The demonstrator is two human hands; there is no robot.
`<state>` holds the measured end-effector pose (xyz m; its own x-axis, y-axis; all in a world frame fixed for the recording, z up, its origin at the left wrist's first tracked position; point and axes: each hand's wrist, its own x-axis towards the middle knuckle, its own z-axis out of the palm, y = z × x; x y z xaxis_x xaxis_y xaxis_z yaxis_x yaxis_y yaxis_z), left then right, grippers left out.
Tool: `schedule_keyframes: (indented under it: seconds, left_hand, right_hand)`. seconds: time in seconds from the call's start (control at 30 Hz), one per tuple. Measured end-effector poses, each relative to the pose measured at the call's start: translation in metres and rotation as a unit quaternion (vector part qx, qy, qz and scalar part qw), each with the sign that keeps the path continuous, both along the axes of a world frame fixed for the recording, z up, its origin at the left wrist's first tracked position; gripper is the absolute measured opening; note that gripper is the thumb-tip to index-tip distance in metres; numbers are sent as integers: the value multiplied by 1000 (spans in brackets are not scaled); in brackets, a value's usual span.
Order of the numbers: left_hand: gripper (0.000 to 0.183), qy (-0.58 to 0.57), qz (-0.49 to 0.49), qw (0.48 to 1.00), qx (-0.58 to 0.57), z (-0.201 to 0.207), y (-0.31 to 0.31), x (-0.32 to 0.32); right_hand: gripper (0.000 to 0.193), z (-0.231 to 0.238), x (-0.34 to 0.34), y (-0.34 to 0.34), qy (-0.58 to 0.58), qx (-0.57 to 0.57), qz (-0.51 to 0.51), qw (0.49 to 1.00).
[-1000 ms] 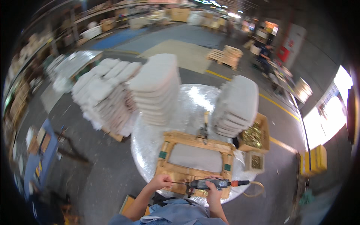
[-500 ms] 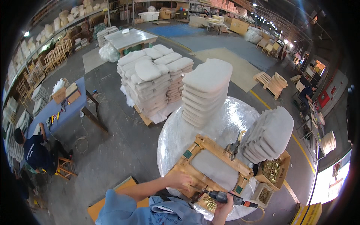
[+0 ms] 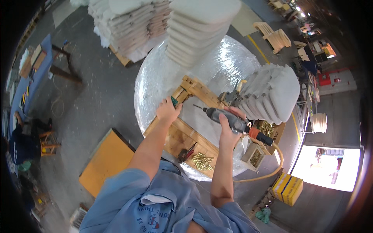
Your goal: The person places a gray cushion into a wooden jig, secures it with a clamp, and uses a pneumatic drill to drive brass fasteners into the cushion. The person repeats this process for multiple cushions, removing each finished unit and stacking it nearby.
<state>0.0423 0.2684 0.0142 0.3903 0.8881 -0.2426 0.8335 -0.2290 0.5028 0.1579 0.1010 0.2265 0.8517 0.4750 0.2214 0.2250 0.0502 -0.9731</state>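
My right hand (image 3: 230, 124) is closed around an air screwdriver (image 3: 227, 118) with a dark body, an orange collar and a yellow hose. Its thin bit points left, above the pale cushioned seat (image 3: 200, 122) that lies inside a wooden frame jig (image 3: 202, 91). At the frame's left corner, beside a green pad (image 3: 174, 101), my left hand (image 3: 168, 111) grips the rail. A toggle clamp (image 3: 229, 96) sits on the frame's far rail, partly behind my right hand. In the frame's near tray lie several brass-coloured fasteners (image 3: 203, 160) and a red-handled tool (image 3: 188, 153).
The round table (image 3: 149, 83) is wrapped in shiny film. Stacked pale seats (image 3: 194, 35) stand at its far side, with another stack (image 3: 272, 93) at right. A fastener carton (image 3: 278, 134) and small box (image 3: 253, 156) sit at right. Someone (image 3: 23, 143) sits at far left.
My view has tilted down and shifted. My left hand has moved from the frame's near-left side to its far-left corner. The screwdriver has risen from the near rail to above the seat.
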Motion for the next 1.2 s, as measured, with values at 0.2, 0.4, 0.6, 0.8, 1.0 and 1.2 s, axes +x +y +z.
schedule_keyframes:
  seconds: [0.2, 0.4, 0.6, 0.8, 1.0, 1.2]
  left_hand:
    - [76, -26, 25, 999, -9, 13, 4, -10]
    - [74, -13, 36, 999, 0, 8, 3, -3]
    - [73, 9, 28, 1000, -10, 7, 5, 0]
    - [73, -1, 30, 999, -19, 8, 6, -2]
    - [75, -10, 33, 999, -15, 9, 7, -2]
    - [75, -9, 37, 999, -20, 14, 6, -2]
  right_hand:
    - [43, -51, 14, 72, -35, -48, 54, 997]
    - [43, -74, 33, 99, -52, -67, 76, 994]
    - [42, -66, 39, 99, -48, -75, 71, 993]
    - [43, -68, 41, 105, -35, -70, 78, 994]
    - [43, -71, 40, 110, -54, -91, 87, 991]
    - [43, -70, 37, 112, -52, -100, 93, 989]
